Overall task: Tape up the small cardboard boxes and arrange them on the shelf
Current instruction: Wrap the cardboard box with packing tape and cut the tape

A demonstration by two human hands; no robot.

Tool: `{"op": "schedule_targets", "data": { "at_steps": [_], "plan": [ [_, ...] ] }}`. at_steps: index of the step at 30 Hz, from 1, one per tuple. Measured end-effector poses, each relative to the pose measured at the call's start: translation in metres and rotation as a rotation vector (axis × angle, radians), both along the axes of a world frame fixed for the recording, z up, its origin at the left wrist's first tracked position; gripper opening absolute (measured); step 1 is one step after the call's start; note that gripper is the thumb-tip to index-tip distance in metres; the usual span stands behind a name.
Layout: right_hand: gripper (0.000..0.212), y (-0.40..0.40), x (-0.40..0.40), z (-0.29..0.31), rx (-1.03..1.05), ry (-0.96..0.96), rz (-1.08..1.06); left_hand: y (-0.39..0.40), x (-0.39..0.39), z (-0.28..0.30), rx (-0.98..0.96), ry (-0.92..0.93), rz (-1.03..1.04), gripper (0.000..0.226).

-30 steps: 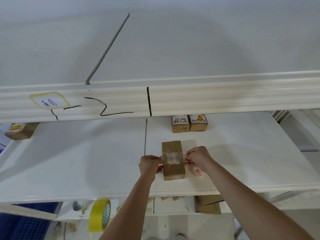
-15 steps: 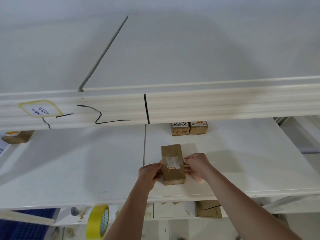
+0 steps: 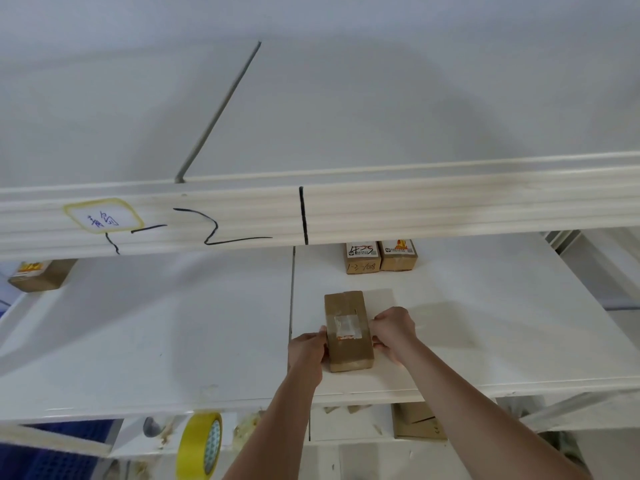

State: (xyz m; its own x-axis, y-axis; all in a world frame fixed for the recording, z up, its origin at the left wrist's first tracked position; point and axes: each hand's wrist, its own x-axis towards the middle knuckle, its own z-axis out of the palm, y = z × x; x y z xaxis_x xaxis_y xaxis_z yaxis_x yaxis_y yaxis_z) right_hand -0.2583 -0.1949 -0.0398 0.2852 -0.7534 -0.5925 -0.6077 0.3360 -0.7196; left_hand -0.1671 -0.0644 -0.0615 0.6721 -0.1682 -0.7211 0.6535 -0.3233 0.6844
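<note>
A small brown cardboard box (image 3: 348,351) with a patch of clear tape on top lies lengthwise on the white shelf (image 3: 173,334), near its front edge. My left hand (image 3: 306,348) holds the box's left side with the thumb against it. On the box's right side, my right hand (image 3: 393,329) grips it with curled fingers. Two taped boxes with labels (image 3: 363,258) (image 3: 398,255) stand side by side at the back of the shelf.
The upper shelf's front beam (image 3: 415,206), marked with black lines and a yellow-edged label, hangs above. Another box (image 3: 38,275) sits at the far left. A yellow tape roll (image 3: 202,445) and cardboard pieces (image 3: 415,424) lie on the level below.
Both hands have pushed the box a little farther back on the shelf and now sit lower on its sides. The camera has tilted slightly.
</note>
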Motion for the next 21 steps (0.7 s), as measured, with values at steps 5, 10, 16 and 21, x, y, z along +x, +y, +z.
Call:
{"op": "schedule_targets", "data": {
  "at_steps": [5,10,16,21],
  "plan": [
    [0.012,0.005,0.008,0.005,-0.108,0.136,0.031,0.0,-0.002,0.0,0.034,-0.048,-0.012,0.028],
    [0.011,0.011,0.006,0.012,-0.305,0.197,0.098,0.001,-0.001,0.003,0.137,-0.253,-0.017,0.016],
    [0.012,0.022,0.007,0.017,-0.421,0.211,0.211,-0.007,-0.007,0.028,0.193,-0.644,-0.162,0.032],
    [0.015,0.026,0.009,0.02,-0.431,0.274,0.272,-0.011,-0.014,0.028,0.266,-0.667,-0.287,0.022]
  ]
}}
